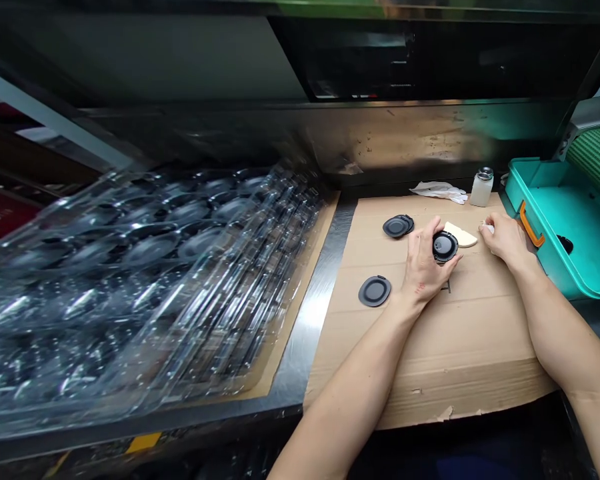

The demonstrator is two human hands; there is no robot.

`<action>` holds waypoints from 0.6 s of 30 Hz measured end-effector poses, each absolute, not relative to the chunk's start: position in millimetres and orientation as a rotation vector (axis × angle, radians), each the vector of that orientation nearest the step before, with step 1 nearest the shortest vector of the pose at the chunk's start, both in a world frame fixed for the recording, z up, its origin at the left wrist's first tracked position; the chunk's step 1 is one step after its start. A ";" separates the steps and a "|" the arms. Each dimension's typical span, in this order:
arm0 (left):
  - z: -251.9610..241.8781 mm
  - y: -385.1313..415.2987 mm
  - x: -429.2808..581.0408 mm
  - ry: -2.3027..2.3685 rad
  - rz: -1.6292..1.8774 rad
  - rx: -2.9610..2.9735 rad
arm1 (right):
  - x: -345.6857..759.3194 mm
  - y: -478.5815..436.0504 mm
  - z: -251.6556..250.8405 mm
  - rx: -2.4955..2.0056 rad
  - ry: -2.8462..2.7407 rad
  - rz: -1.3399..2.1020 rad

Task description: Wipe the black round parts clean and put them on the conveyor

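My left hand (424,259) grips a round black plastic cover (445,247) by its edges, with its hollow inner side showing. A cream half-round pad (461,235) lies just behind it on the cardboard. My right hand (505,237) is closed, with a bit of something white (489,229) showing at the fingertips; what it is stays unclear. A single black cover (375,291) rests flat left of my left wrist. Farther back, other black covers (398,226) lie overlapping.
Clear plastic trays (220,293) holding many dark covers are stacked at the left. A teal bin (555,270) with an orange handle stands at the right, with a black piece inside. A small jar (482,187) and a white glove (439,191) sit behind on the cardboard sheet (460,360).
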State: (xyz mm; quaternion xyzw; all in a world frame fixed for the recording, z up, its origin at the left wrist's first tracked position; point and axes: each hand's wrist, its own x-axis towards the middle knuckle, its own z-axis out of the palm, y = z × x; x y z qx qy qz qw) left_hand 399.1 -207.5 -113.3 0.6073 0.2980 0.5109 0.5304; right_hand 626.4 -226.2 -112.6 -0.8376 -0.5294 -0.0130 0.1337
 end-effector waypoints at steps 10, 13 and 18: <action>-140.1 -196.1 394.3 0.900 0.966 1.643 | 625.9 -225.4 -114.3 -2.550 -1.411 0.056; -138.2 -200.2 390.1 0.865 0.849 1.893 | 627.8 -222.4 -120.9 -2.517 -1.401 0.055; -130.3 -189.4 375.3 0.874 0.883 1.827 | 626.3 -222.4 -125.0 -2.492 -1.381 0.055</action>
